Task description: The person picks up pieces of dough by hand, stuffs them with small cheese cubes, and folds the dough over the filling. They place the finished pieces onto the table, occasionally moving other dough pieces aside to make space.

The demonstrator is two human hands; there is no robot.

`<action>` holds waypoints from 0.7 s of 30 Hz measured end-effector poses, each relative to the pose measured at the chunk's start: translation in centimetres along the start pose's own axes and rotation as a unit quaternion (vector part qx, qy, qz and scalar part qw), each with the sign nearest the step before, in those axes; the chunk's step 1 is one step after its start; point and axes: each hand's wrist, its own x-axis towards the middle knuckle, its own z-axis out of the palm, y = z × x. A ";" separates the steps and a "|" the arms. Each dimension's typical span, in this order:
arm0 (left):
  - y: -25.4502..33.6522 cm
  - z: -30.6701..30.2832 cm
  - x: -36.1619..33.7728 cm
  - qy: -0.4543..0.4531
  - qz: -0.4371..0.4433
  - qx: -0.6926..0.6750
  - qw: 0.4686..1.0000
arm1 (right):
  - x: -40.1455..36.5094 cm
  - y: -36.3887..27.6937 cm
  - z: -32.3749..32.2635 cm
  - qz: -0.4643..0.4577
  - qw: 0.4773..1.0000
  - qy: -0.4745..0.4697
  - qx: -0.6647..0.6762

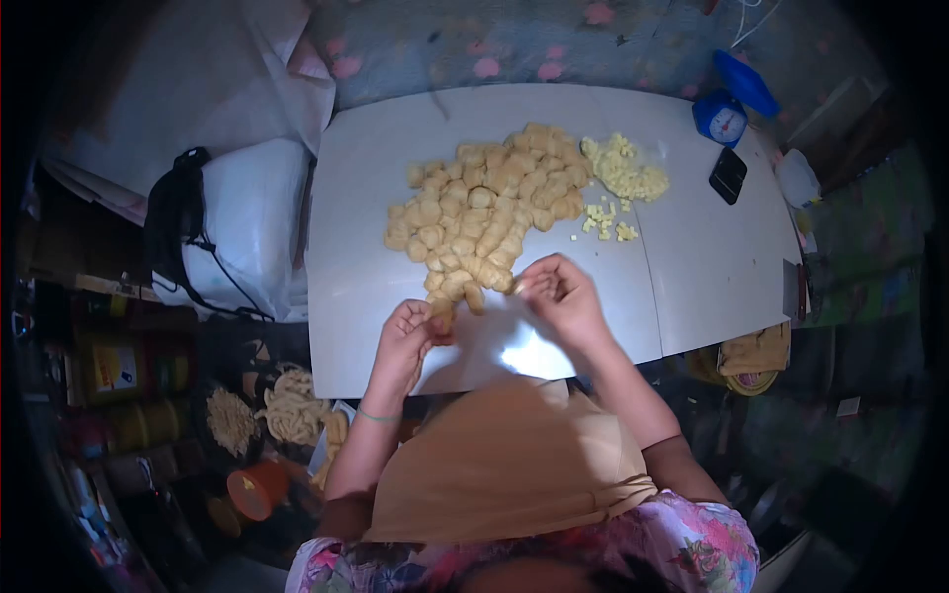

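Observation:
A large heap of rounded tan dough pieces lies on the white table, its narrow end reaching toward me. At that near end my left hand is closed around one dough piece, its fingertips partly covering it. My right hand is to the right of the heap's tip, thumb and fingers pinched together. A small pale bit shows at its fingertips, too small to make out surely. Beyond it, a pile of small pale yellow cubes sits against the heap's right side, with several loose cubes nearer me.
A blue dial scale and a black phone stand at the table's back right. To the left is a white plastic-wrapped bundle with a black bag. An orange container is low on the left.

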 end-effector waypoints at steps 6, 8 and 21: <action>0.0 0.0 -0.6 -0.106 -0.058 -0.028 0.992 | -1.5 -1.3 6.5 -0.115 0.911 -0.150 -0.368; -0.2 -0.7 -0.6 -0.086 -0.072 0.008 0.994 | -2.0 -0.1 7.1 -0.173 0.895 -0.147 -0.384; -0.1 -6.5 -0.7 -0.010 -0.053 0.033 0.998 | 3.9 3.2 4.9 -0.185 0.914 -0.022 -0.361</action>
